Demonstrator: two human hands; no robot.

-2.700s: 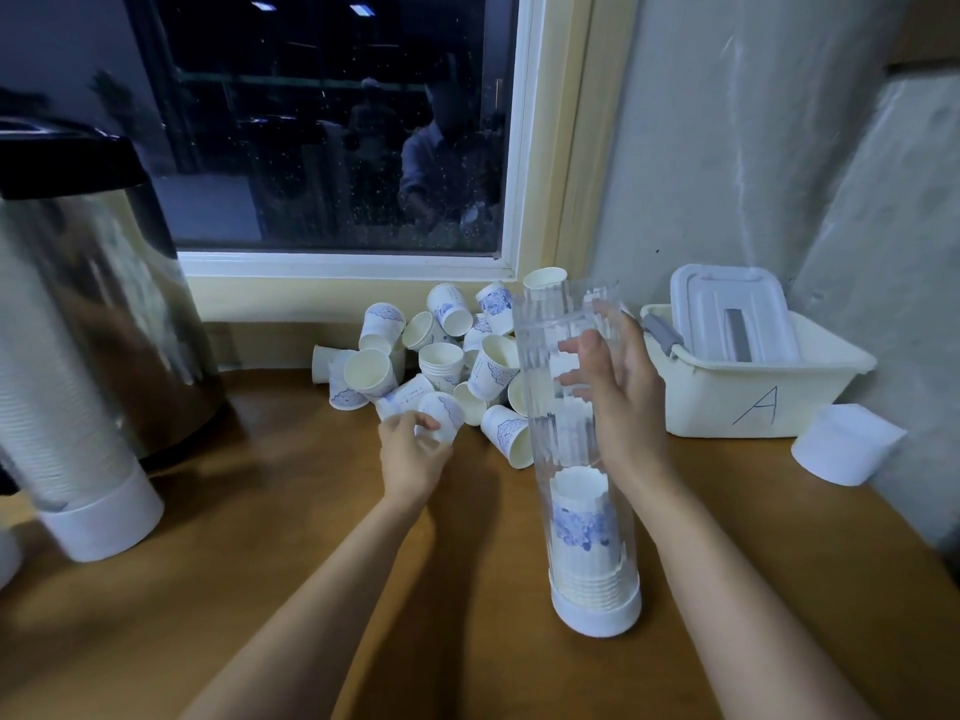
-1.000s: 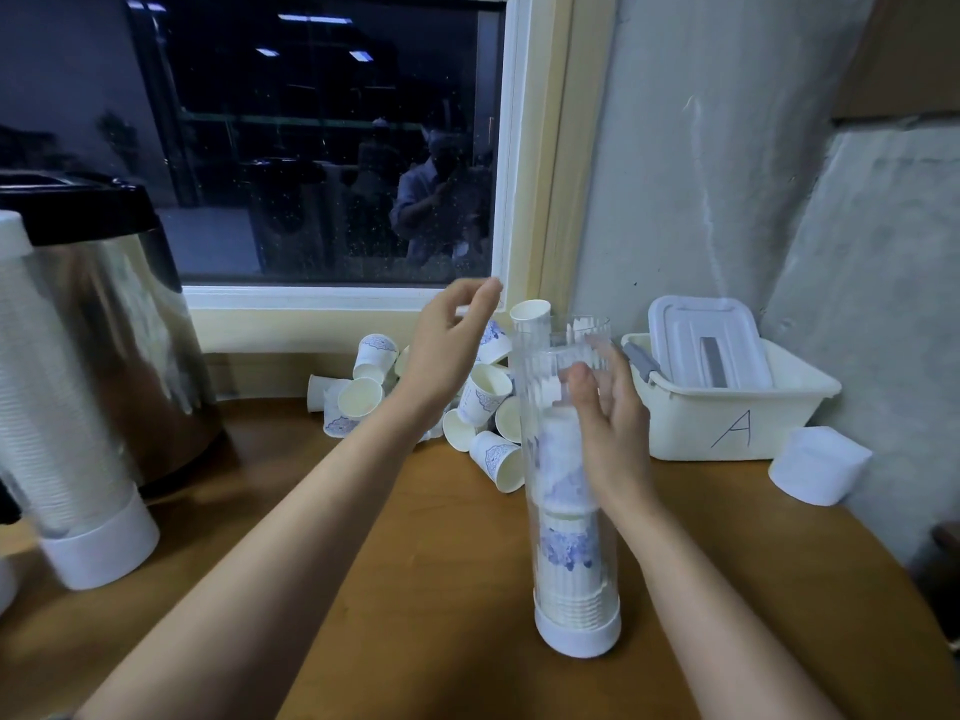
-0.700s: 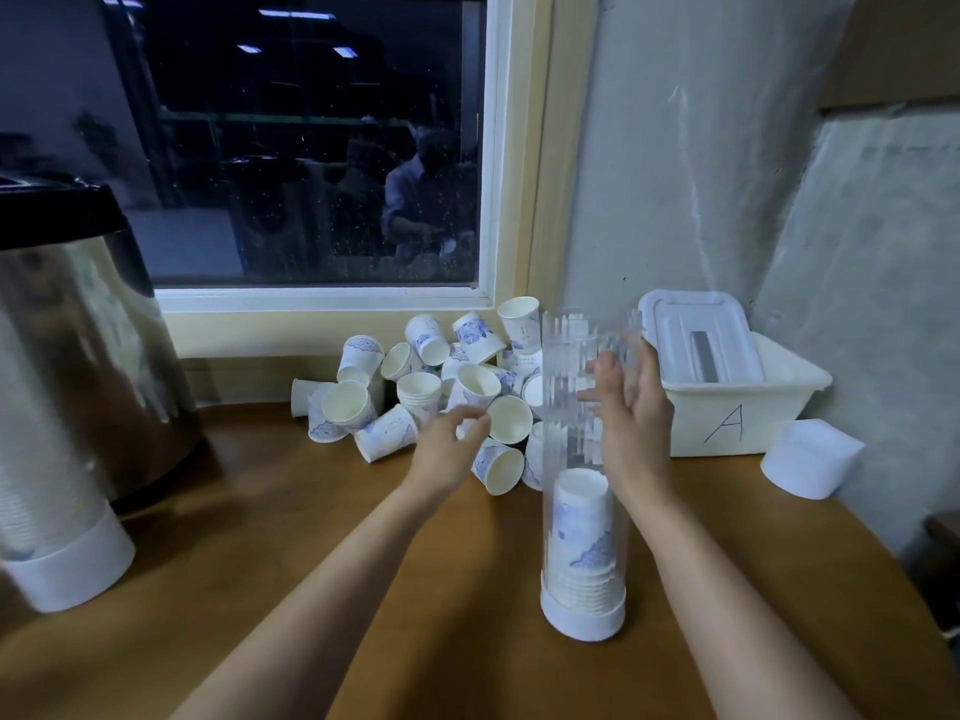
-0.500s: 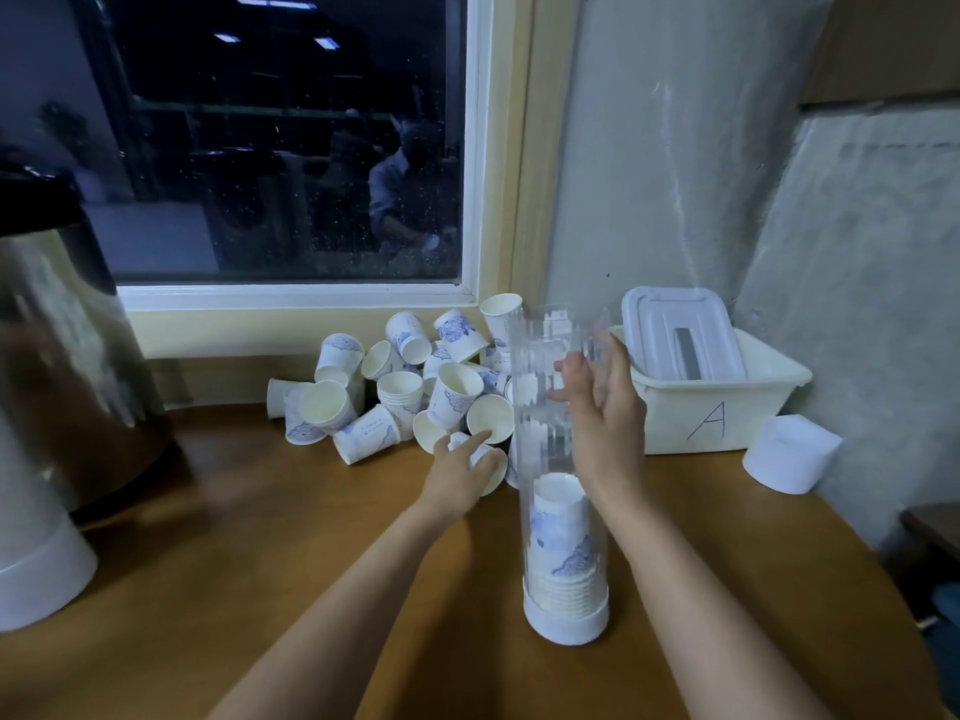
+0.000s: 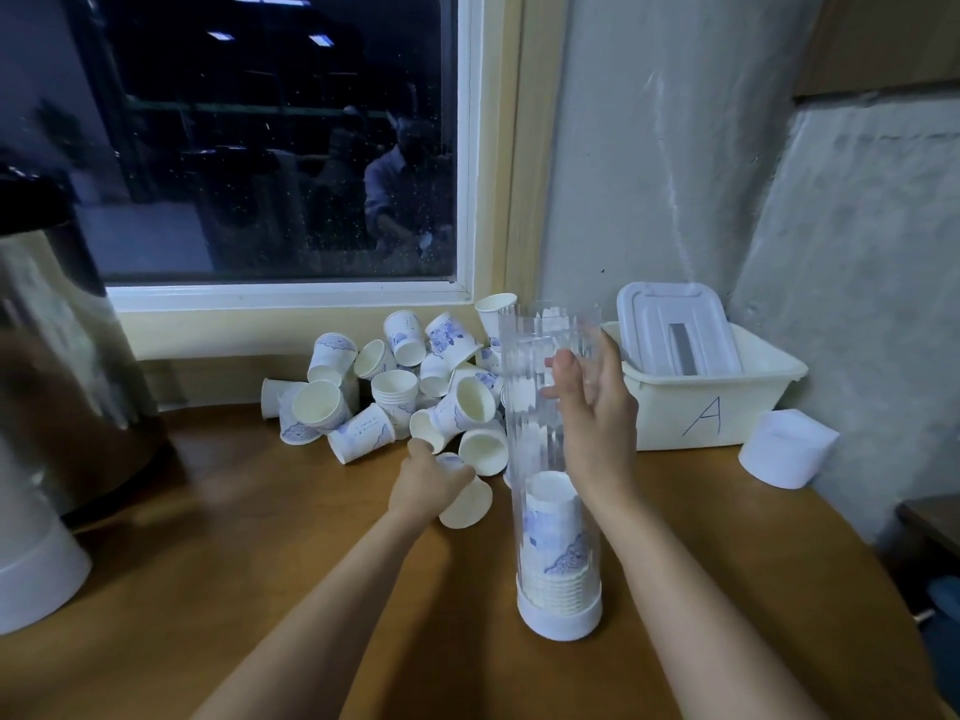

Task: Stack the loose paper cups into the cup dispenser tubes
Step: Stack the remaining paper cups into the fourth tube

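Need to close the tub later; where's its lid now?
Head view, right side: the lid lies tilted inside the white tub marked A, by the wall, right of the clear dispenser tube.

Perhaps seventeen loose cups (image 5: 470, 402), the heap hiding some; two dispenser tubes (image 5: 537, 407); one tub (image 5: 727, 402); one urn (image 5: 62, 356); one cap (image 5: 784, 449).

Dim, bluish light; ceiling strip lamps mirror in the dark glass window pane (image 5: 270, 148). Forearm shadows lie on the brown wooden worktop (image 5: 234, 563) near its front edge. The shiny steel urn (image 5: 57, 366) at the left edge bows with the lens. Motion smears the left hand (image 5: 426, 485) and the white paper cup (image 5: 467, 504) it grips; pale streaks glint on the clear ribbed plastic tube (image 5: 530, 407).
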